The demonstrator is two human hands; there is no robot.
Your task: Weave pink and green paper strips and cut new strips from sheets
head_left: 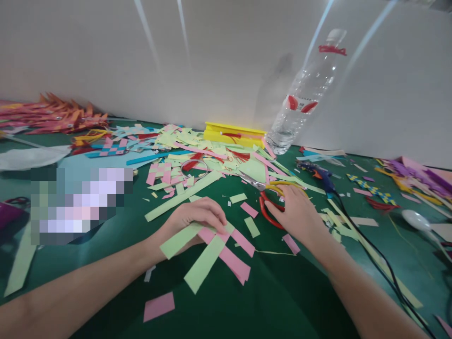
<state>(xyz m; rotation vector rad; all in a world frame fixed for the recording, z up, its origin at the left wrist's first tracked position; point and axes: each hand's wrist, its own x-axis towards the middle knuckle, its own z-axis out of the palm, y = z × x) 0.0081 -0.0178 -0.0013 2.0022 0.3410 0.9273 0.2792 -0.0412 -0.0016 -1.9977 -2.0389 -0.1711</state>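
Observation:
My left hand (pixel 201 216) pinches a piece of woven paper strips (pixel 223 238) in pink and pale green, its loose strip ends spread out toward me. To the right, my right hand (pixel 294 207) has its fingers on the handles of a pair of scissors (pixel 270 197), one loop red and the other yellow. The blades point away and to the left, toward the paper pile, and part of the handles is hidden under my fingers. Small pink and green paper cuttings (pixel 252 227) lie between my hands on the green tabletop (pixel 261 301).
A heap of paper scraps (pixel 180 141) spreads behind my hands, with a yellow folded paper (pixel 233 134) by the wall. A plastic bottle (pixel 300 99) leans right. A glue gun (pixel 319 176) trails its black cord. Right lies a white spoon (pixel 418 220); left, orange-pink paper pieces (pixel 60 115).

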